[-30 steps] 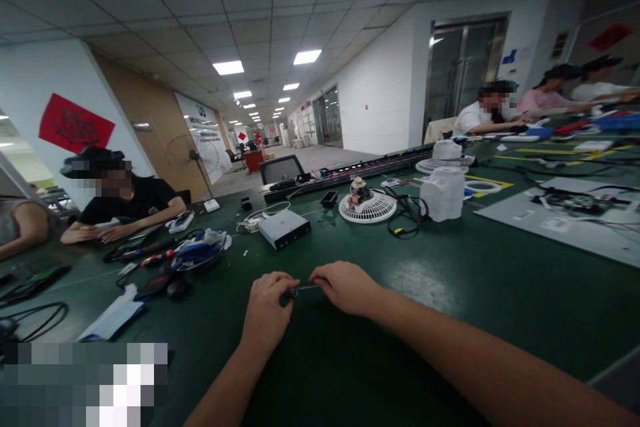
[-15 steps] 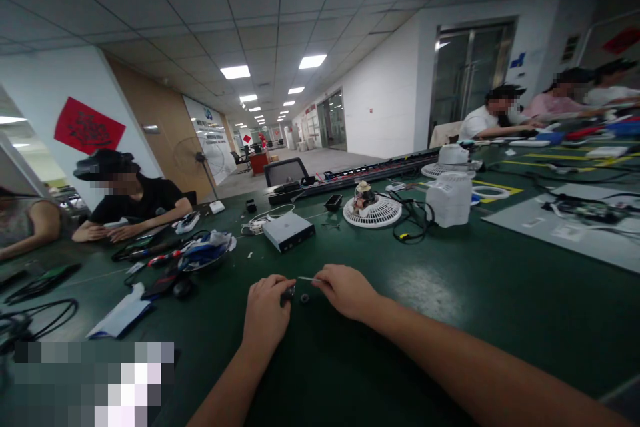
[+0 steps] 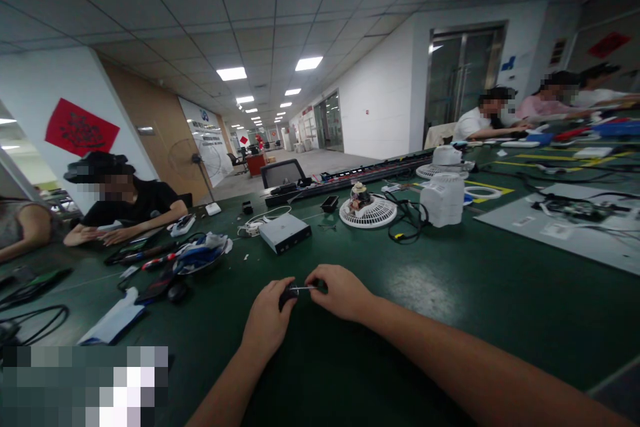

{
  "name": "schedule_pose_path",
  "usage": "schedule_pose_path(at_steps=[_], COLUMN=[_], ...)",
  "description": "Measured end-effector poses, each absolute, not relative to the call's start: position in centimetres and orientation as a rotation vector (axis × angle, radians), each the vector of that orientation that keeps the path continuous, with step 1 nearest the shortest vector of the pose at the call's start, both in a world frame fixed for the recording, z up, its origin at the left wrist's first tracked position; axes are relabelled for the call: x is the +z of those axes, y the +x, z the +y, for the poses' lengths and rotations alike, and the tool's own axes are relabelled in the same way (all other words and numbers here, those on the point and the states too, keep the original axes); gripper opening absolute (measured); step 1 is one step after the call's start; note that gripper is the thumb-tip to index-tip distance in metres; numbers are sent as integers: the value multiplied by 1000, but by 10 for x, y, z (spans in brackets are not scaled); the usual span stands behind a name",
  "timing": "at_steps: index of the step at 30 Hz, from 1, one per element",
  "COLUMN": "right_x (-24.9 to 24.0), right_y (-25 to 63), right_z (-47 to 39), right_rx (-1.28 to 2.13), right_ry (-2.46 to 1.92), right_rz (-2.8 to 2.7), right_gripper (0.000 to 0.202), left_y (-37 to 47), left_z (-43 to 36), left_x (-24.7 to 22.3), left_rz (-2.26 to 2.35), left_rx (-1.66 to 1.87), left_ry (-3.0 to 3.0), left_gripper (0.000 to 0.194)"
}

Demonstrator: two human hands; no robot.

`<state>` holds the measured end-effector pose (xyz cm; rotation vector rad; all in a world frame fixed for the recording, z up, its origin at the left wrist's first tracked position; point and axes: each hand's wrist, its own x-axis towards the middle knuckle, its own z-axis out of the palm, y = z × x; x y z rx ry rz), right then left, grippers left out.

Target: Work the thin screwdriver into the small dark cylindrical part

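My left hand (image 3: 269,317) is closed around a small dark part (image 3: 289,295) above the green table (image 3: 360,360). To its right, my right hand (image 3: 341,291) pinches a thin metal rod (image 3: 303,288). The rod spans the narrow gap between the two hands, its left end against or close to the dark part. My fingers hide most of both objects, and a dark round shape shows beneath the right fingers. Beyond the hands lies a grey box-shaped drive (image 3: 285,233).
A white fan grille with a motor (image 3: 369,211), a white housing (image 3: 443,200) and black cables (image 3: 407,220) lie farther back. At left are a cluttered bowl (image 3: 203,255) and blue-white paper (image 3: 111,320). A grey board (image 3: 565,230) is at right. Other people sit around.
The rod has come level and closer to the dark part in my left hand. The small round piece that lay between my hands no longer shows there. The view has shifted slightly.
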<state>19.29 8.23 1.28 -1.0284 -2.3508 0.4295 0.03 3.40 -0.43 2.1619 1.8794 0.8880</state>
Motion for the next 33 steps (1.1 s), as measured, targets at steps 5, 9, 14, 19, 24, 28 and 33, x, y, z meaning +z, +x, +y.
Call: schedule_pose_path(at_steps=[5,9,14,19,24,28,33], right_x=[12,10,8,4,3,0,-1], right_y=[193,192,194,193,195,200,204], right_z=[83,86,90,91,95,103,103], right_rx=[654,719,719,853,867,1011,963], right_ry=[-920,-873,-878,-919,-890,-820,-773], right_rz=[-2265,-2206,-2151,-2084,-2067,-2037,-2082], right_gripper=[22,14,10,12,12,12,18], left_y=[10,11,11,9,9,12,13], left_z=[27,27,27,27,25,22,22], left_x=[-1,-1,0,-1,0,3,3], left_rz=[1814,1735,1649,1610,1567,1564,1553], left_rx=[845,910,961,1017,1012,1028,1010], left_ry=[2259,2292,2271,2280,2309,2306,2304], left_gripper=[34,35,33,34,33,34,33])
